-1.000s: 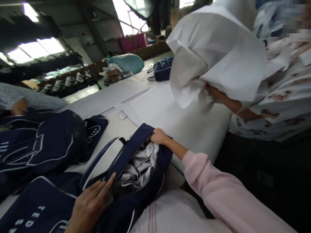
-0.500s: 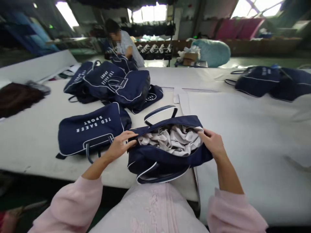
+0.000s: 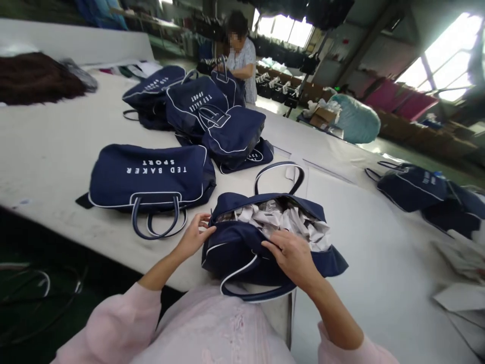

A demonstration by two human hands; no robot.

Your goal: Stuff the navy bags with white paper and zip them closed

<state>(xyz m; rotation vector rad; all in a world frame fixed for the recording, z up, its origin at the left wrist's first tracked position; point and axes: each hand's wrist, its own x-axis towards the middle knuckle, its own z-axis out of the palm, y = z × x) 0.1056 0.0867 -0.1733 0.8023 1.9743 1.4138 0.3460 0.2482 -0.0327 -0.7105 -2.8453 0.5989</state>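
In front of me a navy duffel bag (image 3: pixel 235 253) with white piping lies with its top unzipped. Crumpled white paper (image 3: pixel 282 215) fills its opening. At the bag's left end, my left hand (image 3: pixel 197 233) pinches the edge by the end of the opening. My right hand (image 3: pixel 291 253) grips the near rim of the opening around its middle, thumb outside and fingers over the edge. One bag handle stands up on the far side, and the other hangs toward me.
Left of it lies a closed navy bag (image 3: pixel 151 174) with white lettering. Behind is a pile of navy bags (image 3: pixel 197 106), with a person (image 3: pixel 242 58) standing beyond. More navy bags (image 3: pixel 417 184) lie at the right. Dark brown furry material (image 3: pixel 38 78) sits far left on the white table (image 3: pixel 49 151).
My right hand has moved from the bag's right end to the middle of its near rim. My left hand stays at the left end. The view has turned and tilted.
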